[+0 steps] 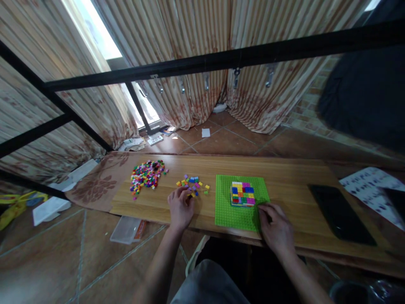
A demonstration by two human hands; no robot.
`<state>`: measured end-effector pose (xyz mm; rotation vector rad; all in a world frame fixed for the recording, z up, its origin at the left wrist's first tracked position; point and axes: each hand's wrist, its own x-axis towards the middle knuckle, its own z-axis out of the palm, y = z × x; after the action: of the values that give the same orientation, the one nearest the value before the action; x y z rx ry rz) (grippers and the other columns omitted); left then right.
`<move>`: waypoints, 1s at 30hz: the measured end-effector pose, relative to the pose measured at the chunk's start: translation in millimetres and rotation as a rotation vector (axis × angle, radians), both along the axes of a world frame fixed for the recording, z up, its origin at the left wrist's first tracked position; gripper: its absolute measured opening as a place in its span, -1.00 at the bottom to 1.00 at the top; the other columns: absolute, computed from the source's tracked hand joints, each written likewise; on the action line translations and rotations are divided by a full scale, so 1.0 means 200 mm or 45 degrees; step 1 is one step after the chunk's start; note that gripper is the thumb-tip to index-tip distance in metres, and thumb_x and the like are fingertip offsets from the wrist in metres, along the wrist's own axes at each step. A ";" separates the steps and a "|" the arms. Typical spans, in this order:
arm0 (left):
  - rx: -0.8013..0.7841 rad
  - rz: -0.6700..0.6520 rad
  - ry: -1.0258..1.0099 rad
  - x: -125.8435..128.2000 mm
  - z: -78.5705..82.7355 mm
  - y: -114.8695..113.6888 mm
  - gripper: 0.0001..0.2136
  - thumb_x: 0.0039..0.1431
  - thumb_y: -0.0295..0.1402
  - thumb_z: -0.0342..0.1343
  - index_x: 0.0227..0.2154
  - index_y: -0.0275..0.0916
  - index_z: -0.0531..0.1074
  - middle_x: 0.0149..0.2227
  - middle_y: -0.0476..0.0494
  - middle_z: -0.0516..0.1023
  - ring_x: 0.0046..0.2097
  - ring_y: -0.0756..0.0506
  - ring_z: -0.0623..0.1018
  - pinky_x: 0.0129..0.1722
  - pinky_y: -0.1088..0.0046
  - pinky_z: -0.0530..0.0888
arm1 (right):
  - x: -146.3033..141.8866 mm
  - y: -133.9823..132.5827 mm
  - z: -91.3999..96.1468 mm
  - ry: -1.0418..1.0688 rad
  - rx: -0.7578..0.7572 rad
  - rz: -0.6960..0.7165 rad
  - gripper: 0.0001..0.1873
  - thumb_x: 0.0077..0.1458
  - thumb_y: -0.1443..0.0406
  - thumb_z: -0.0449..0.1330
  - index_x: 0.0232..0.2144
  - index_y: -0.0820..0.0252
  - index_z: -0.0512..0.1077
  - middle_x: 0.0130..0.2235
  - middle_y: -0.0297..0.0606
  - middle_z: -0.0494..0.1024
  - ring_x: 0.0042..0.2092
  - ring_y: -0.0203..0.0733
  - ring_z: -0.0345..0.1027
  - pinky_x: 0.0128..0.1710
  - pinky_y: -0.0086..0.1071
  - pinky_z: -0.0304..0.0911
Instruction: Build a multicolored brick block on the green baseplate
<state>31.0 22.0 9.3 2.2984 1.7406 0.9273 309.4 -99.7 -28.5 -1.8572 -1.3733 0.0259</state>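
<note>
My left hand (181,207) reaches over the near side of a small group of loose toy bricks (193,180), its thumb and forefinger bent downward with a gap between them. Yellow and blue bricks lie at its fingertips. At the lower right edge of a green studded baseplate (224,215) is my right hand (276,228), fingers curled and closed; anything inside them is hidden. A low block of multicoloured bricks (243,194), in several layers, stands on the baseplate, just left of the right fingertips.
A larger heap of mixed bricks (147,177) lies on the left of the wooden board (284,173). On the right are a dark flat tablet-like slab (341,214) and a printed sheet (370,190). A black metal bar (202,62) crosses beyond the table; a clear plastic box (125,230) is below.
</note>
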 end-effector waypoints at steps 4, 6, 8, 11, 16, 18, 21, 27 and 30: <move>-0.025 0.000 -0.031 -0.01 -0.01 0.00 -0.77 0.01 -0.46 0.11 -0.24 -0.12 0.49 -0.05 -0.12 0.49 0.00 -0.19 0.44 0.03 0.16 0.31 | 0.01 0.00 -0.01 -0.010 -0.008 -0.005 -0.68 0.19 0.13 0.01 -0.27 0.16 0.49 -0.15 -0.13 0.50 -0.13 -0.07 0.40 -0.09 -0.18 0.31; -0.029 0.012 -0.058 -0.02 0.00 0.00 -0.75 0.01 -0.48 0.09 -0.22 -0.12 0.49 -0.05 -0.12 0.49 0.01 -0.19 0.43 0.03 0.16 0.31 | 0.01 0.00 -0.02 -0.015 -0.014 -0.009 -0.68 0.18 0.13 0.01 -0.27 0.16 0.49 -0.15 -0.15 0.50 -0.14 -0.08 0.40 -0.09 -0.18 0.31; -0.028 0.031 -0.077 -0.02 0.01 0.01 -0.74 0.01 -0.49 0.08 -0.22 -0.13 0.49 -0.06 -0.13 0.49 0.00 -0.19 0.43 0.03 0.17 0.32 | 0.01 0.00 -0.01 -0.023 -0.017 -0.015 -0.69 0.18 0.14 0.01 -0.27 0.15 0.50 -0.15 -0.15 0.50 -0.14 -0.08 0.41 -0.10 -0.19 0.31; -0.026 0.045 -0.079 -0.02 0.01 0.03 -0.76 0.04 -0.47 0.07 -0.21 -0.14 0.48 -0.05 -0.14 0.49 -0.01 -0.19 0.44 0.01 0.18 0.33 | 0.00 0.00 -0.01 -0.040 -0.017 -0.031 -0.68 0.18 0.14 0.01 -0.28 0.15 0.50 -0.15 -0.15 0.51 -0.15 -0.07 0.41 -0.11 -0.19 0.32; -0.034 0.093 0.015 0.01 0.03 0.07 -0.81 0.14 -0.38 0.04 -0.22 -0.15 0.49 -0.05 -0.17 0.49 -0.02 -0.21 0.43 -0.01 0.16 0.31 | 0.00 0.00 0.00 -0.053 -0.019 -0.021 -0.67 0.19 0.14 0.00 -0.27 0.16 0.49 -0.16 -0.15 0.51 -0.15 -0.08 0.41 -0.11 -0.20 0.32; -0.057 0.126 0.088 0.02 0.04 0.08 -0.83 0.15 -0.34 0.04 -0.24 -0.15 0.50 -0.06 -0.20 0.50 -0.02 -0.23 0.43 -0.03 0.14 0.31 | 0.00 0.00 0.00 -0.063 -0.010 -0.018 -0.67 0.19 0.14 0.00 -0.27 0.17 0.49 -0.16 -0.14 0.51 -0.15 -0.08 0.40 -0.12 -0.20 0.32; -0.079 0.148 0.188 0.04 0.06 0.09 -0.84 0.13 -0.31 0.06 -0.29 -0.16 0.51 -0.08 -0.22 0.51 -0.03 -0.24 0.43 -0.06 0.14 0.30 | 0.00 0.00 -0.01 -0.073 0.000 -0.020 -0.68 0.19 0.15 0.00 -0.27 0.17 0.49 -0.17 -0.14 0.51 -0.16 -0.08 0.40 -0.13 -0.21 0.32; -0.110 0.196 0.299 0.06 0.07 0.12 -0.88 0.08 -0.35 0.07 -0.37 -0.17 0.51 -0.12 -0.19 0.52 -0.08 -0.22 0.44 -0.10 0.19 0.30 | 0.00 0.00 -0.01 -0.065 0.006 0.001 -0.71 0.19 0.17 0.00 -0.27 0.14 0.49 -0.16 -0.16 0.51 -0.15 -0.10 0.40 -0.12 -0.21 0.33; -0.120 0.187 0.321 0.06 0.08 0.14 -0.89 0.06 -0.39 0.07 -0.40 -0.19 0.50 -0.17 -0.22 0.53 -0.11 -0.23 0.44 -0.12 0.18 0.32 | 0.00 0.00 -0.01 -0.052 0.006 -0.004 -0.71 0.20 0.18 0.00 -0.27 0.14 0.49 -0.16 -0.15 0.50 -0.15 -0.10 0.40 -0.11 -0.20 0.33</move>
<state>43.7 51.0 26.3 2.3372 2.0273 0.5799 309.4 -99.3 -31.0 -1.8649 -1.3975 -0.0171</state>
